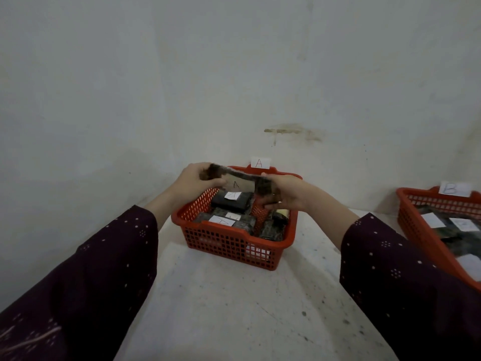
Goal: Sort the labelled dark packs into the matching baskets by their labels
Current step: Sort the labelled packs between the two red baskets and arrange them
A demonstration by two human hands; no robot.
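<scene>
**Pack "A" poised over basket A**

The flat dark plastic-wrapped pack [238,179], white paper label facing the camera and seemingly marked "A", hangs above the far half of the red plastic mesh basket [229,243] under the "A" card [260,163]. Left hand [194,183] and right hand [283,192] each pinch one end, fingers closed on it. Best bet: lower it level onto the labelled packs inside [231,201], label up, then release both ends together. The basket tagged "B" [416,225] sits well apart, right.
</scene>
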